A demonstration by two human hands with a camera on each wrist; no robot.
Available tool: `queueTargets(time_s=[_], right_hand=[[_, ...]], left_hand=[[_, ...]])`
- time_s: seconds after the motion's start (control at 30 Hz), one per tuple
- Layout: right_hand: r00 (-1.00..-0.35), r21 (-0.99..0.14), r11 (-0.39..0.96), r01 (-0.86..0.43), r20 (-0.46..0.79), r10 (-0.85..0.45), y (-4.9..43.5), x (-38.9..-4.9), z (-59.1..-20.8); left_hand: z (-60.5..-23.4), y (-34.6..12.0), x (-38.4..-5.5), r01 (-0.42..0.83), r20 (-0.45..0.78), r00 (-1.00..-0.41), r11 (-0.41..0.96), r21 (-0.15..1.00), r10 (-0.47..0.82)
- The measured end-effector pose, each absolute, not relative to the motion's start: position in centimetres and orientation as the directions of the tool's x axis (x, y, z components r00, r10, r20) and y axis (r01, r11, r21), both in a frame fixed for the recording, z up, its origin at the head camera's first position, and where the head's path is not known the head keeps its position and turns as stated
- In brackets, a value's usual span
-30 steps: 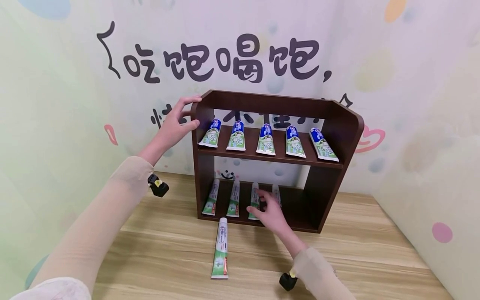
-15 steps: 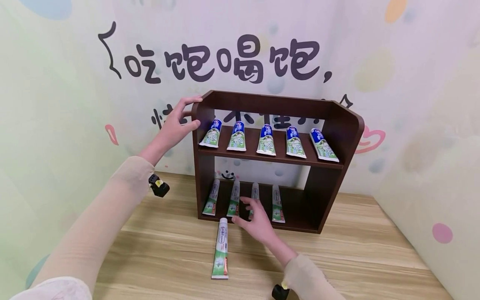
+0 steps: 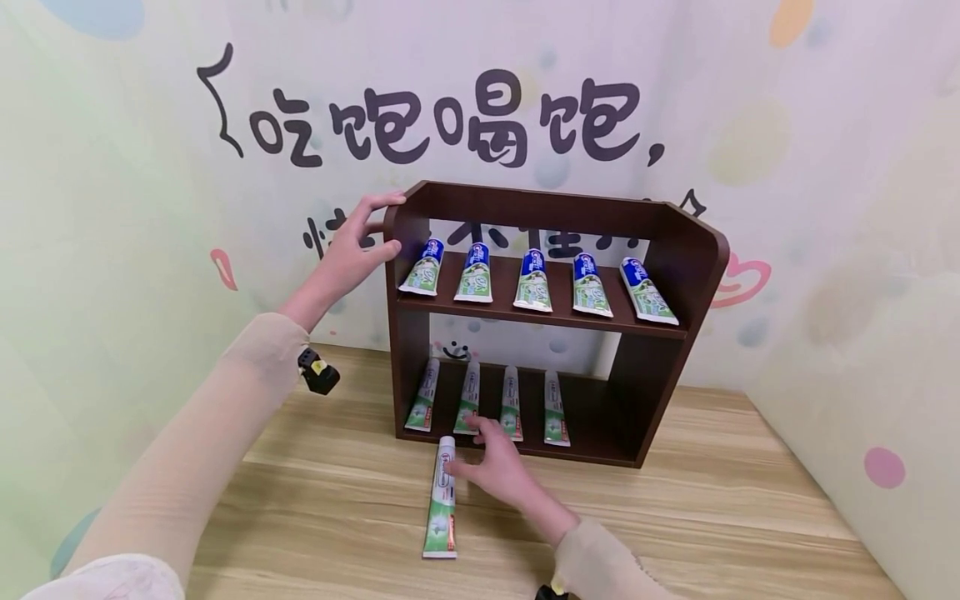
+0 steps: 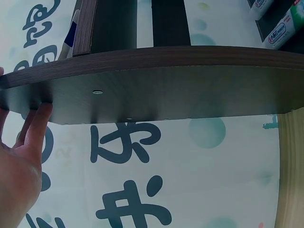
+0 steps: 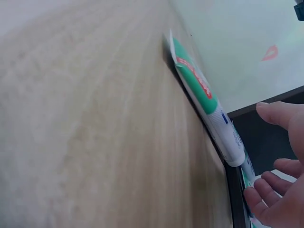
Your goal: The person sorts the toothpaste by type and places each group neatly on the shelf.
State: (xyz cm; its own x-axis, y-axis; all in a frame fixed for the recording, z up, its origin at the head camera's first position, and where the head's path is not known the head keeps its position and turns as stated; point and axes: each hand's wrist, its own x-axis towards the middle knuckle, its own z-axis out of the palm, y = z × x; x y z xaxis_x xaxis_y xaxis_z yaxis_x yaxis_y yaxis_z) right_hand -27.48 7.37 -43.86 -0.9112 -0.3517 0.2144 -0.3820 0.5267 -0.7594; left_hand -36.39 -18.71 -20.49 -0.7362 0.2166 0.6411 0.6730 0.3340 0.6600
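Note:
My left hand point(image 3: 345, 254) touches the upper left corner of a dark brown two-tier shelf point(image 3: 547, 200); in the left wrist view its fingers point(image 4: 40, 123) lie extended against the outer side panel. Below the shelf's front edge, my right hand point(image 3: 498, 467) hovers with thumb and fingers spread, its thumb beside the capped end of a green-and-white toothpaste tube point(image 3: 441, 517). That tube lies on the table in front of the shelf. In the right wrist view the tube point(image 5: 194, 80) shows apart from the right hand point(image 5: 280, 185).
Several blue-and-green toothpaste tubes point(image 3: 532, 283) lie in a row on the upper tier. Matching green-and-white tubes point(image 3: 554, 412) line the lower tier, leaving a gap at its right end. The wooden table point(image 3: 712, 500) meets patterned walls point(image 3: 847, 250) behind and at the sides.
My right hand has moved left and toward me, from the lower-tier tubes to the tube on the table. My left hand stays at the shelf corner.

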Motion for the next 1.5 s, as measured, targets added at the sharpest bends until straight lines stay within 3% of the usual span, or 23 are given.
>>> queueTargets(time_s=[0.4, 0.73, 1.17, 1.5], right_hand=[[-0.913, -0.685, 0.634, -0.358, 0.115, -0.391, 6.2, -26.9, -44.5], [-0.884, -0.656, 0.644, -0.394, 0.077, -0.462, 5.5, -26.7, -44.1], [-0.842, -0.737, 0.56, -0.38, 0.024, -0.539, 5.4, -26.5, -43.7], [-0.836, -0.728, 0.595, -0.341, -0.054, -0.546, 5.5, -26.3, -43.0]], left_hand=[[-20.5, -18.7, -36.3, 0.671, 0.639, -0.738, 0.33, 0.664, 0.217], [-20.4, -18.6, -36.2, 0.68, 0.646, -0.73, 0.33, 0.655, 0.223], [-20.5, -18.7, -36.3, 0.685, 0.651, -0.725, 0.34, 0.645, 0.226], [-20.5, -18.7, -36.2, 0.68, 0.647, -0.729, 0.351, 0.644, 0.226]])
